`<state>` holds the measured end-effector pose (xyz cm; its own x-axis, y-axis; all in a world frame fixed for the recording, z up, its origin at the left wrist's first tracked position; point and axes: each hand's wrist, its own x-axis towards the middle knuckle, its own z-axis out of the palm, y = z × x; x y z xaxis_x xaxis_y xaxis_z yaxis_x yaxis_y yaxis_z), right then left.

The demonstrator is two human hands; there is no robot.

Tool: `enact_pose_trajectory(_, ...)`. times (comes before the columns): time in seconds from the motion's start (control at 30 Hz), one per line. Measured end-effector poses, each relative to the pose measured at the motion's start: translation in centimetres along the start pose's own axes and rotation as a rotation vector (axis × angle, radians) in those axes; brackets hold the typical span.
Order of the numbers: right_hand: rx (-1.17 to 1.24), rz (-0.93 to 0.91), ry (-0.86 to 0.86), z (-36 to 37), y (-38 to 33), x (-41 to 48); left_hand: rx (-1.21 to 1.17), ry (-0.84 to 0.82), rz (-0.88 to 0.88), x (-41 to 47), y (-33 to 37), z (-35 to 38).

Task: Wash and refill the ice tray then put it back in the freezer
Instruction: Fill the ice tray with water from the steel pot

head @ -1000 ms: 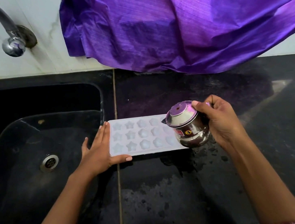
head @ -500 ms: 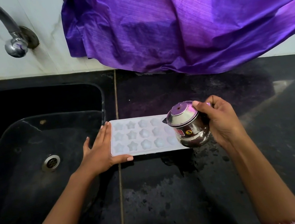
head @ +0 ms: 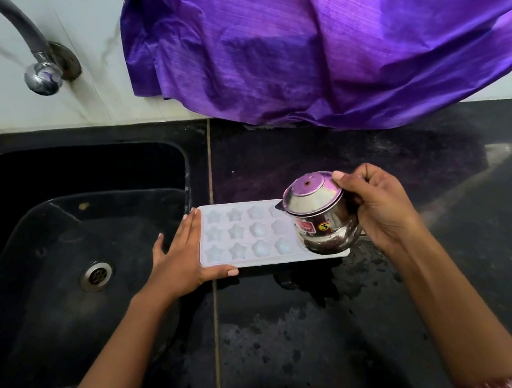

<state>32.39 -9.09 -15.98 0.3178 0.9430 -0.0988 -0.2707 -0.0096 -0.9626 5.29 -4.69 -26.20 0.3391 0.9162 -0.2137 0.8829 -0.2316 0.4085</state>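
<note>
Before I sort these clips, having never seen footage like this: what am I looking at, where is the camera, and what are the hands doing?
There is no machine here, only a person's two bare hands. The picture comes from a wide-angle camera worn on the head, looking forward and down, so the arms reach in from the bottom. The left hand lies with straight fingers against the left end of a white ice tray, with star and flower moulds, which sits on the wet black countertop beside the black sink. The right hand grips a small steel pot, tilted over the tray's right end; whether water is running out I cannot tell. A tap is on the wall behind the sink, and a purple cloth hangs at the back.
</note>
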Motion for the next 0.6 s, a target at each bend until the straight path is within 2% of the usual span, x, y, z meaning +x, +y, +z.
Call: enact_pose_trajectory(0.6, -0.124, -0.019, -0.041, 1.2, -0.2, 0.2, 0.004, 0.005, 0.007, 0.2, -0.3, 0.4)
